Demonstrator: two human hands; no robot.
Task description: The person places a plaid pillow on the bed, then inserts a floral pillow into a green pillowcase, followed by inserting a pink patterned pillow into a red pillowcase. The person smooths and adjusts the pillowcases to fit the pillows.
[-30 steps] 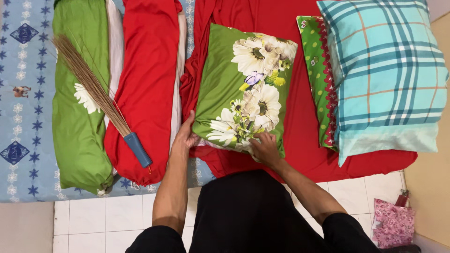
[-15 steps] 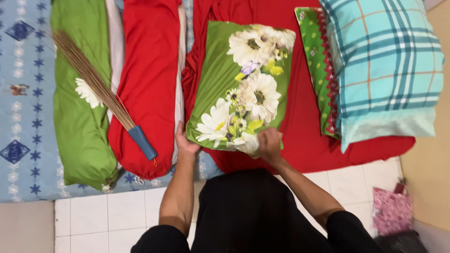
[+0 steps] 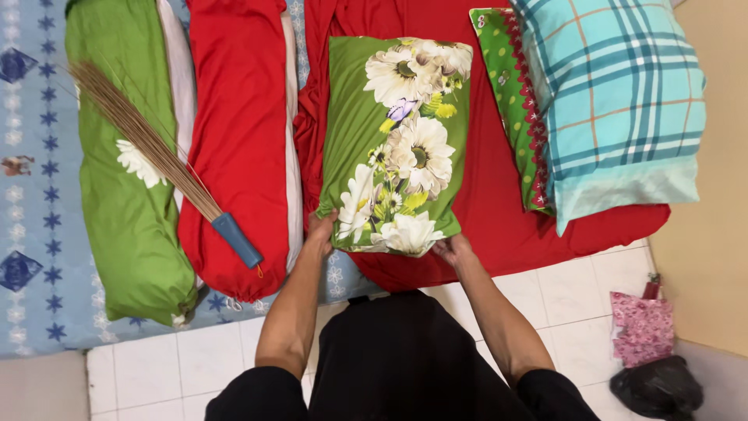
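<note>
We hold the green floral pillow (image 3: 393, 144) by its near edge: our left hand (image 3: 321, 231) grips the near-left corner, our right hand (image 3: 452, 249) pinches the near-right corner, fingers curled under the fabric. The pillow lies flat on the red sheet (image 3: 499, 210), right of the red bolster (image 3: 238, 140) and left of the plaid pillow (image 3: 615, 101). To handle it well, we judge both corners should be kept level and pulled evenly, so the pillow stays square to the sheet's edge.
</note>
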